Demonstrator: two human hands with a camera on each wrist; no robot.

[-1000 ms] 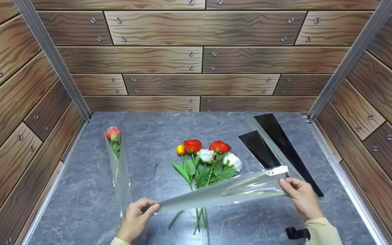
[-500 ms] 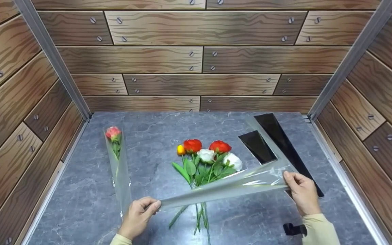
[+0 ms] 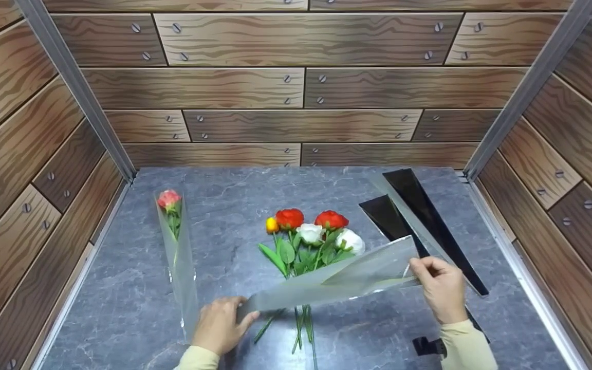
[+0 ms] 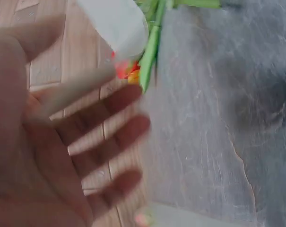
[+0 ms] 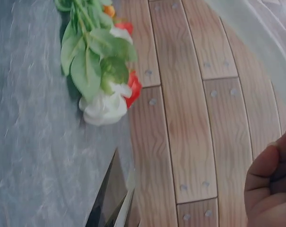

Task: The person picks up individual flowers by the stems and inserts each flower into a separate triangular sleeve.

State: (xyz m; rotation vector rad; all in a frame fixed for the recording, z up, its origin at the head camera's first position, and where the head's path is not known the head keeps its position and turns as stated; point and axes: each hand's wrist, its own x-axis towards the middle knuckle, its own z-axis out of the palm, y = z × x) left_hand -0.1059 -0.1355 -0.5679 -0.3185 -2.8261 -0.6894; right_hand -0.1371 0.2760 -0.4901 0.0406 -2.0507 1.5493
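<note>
A translucent flower sleeve (image 3: 337, 280) is held up across the stems of a loose bunch of artificial flowers. My right hand (image 3: 440, 288) pinches its wide end between thumb and curled fingers. At the narrow end, my left hand (image 3: 221, 325) has thumb and fingers spread apart; in the left wrist view its fingers (image 4: 112, 139) are extended and blurred. Whether they touch the sleeve is unclear. The bunch has red blooms (image 3: 290, 219), white blooms (image 3: 350, 241) and a yellow-orange tulip (image 3: 272, 225), with stems pointing toward me.
On the left of the grey marbled table (image 3: 121, 288) lies a pink flower (image 3: 168, 199) inside a clear sleeve (image 3: 180, 277). Black wrapping sleeves (image 3: 432, 231) lie at the right, partly behind my right hand. Wood-patterned walls (image 3: 303, 87) enclose the back and sides.
The right hand has shifted left with the sleeve's wide end, and the sleeve looks flatter and broader. My left hand has gone from pinching the narrow end to spread fingers.
</note>
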